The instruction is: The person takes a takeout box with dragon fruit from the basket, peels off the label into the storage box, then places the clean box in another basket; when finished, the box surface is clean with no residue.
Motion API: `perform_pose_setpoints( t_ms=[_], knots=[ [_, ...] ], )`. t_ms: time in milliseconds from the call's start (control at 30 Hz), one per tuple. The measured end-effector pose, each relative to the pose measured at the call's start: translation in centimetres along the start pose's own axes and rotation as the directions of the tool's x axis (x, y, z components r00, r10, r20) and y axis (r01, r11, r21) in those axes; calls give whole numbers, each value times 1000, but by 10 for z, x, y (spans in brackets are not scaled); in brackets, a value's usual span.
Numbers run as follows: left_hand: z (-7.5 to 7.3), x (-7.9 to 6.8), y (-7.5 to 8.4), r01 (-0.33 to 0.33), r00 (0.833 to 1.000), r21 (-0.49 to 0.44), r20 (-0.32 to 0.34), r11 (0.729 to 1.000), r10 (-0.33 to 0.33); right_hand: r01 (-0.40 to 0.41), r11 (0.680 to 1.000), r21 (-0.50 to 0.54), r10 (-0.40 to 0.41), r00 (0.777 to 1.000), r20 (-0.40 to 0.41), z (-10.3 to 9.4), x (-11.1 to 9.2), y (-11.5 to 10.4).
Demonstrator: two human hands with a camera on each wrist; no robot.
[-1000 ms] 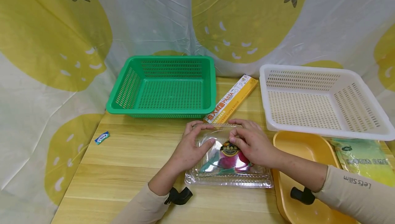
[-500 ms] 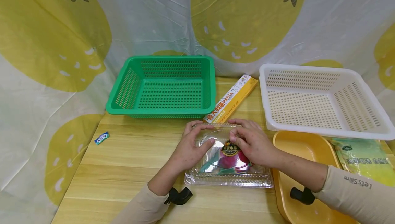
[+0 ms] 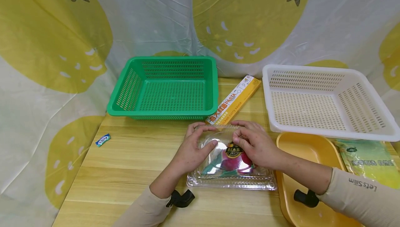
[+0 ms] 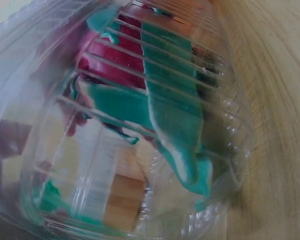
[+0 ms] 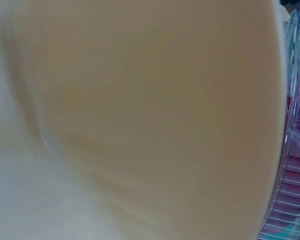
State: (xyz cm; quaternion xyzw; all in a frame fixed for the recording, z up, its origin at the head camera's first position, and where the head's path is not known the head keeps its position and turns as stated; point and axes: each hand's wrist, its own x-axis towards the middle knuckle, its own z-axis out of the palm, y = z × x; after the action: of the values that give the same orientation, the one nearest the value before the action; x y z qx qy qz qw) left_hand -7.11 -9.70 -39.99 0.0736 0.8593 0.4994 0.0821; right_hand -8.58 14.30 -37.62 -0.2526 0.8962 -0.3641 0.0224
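Note:
A clear plastic clamshell fruit box [image 3: 229,182] lies on the table, with a black and gold sticker [image 3: 233,152] on its lid. Inside are dark pink and green fruit-like pieces [image 3: 230,163], seen closer through the ribbed wall [image 4: 170,90] in the left wrist view. My left hand [image 3: 192,150] grips the box's far left corner, fingers bent over the back edge, thumb above the lid. At the far right my right hand [image 3: 257,147] holds the box, thumb and forefinger curled together beside the sticker. Some fingertips at the back edge are hidden.
Behind the box lie a pasta box [image 3: 234,100], a green basket [image 3: 134,113] and a white basket [image 3: 312,134]. A yellow basin [image 3: 282,192] adjoins the right side, under my right forearm. A yellow-green packet [image 3: 368,161] lies far right, a small blue-green packet [image 3: 103,139] left.

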Motion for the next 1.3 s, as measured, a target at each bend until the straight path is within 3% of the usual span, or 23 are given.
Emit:
perform_pose_setpoints(
  t_ms=[1300],
  knots=[
    [0, -1, 1, 3, 1000, -19, 6, 1000, -3, -44, 996, 83, 44, 999, -2, 0, 1, 0]
  ],
)
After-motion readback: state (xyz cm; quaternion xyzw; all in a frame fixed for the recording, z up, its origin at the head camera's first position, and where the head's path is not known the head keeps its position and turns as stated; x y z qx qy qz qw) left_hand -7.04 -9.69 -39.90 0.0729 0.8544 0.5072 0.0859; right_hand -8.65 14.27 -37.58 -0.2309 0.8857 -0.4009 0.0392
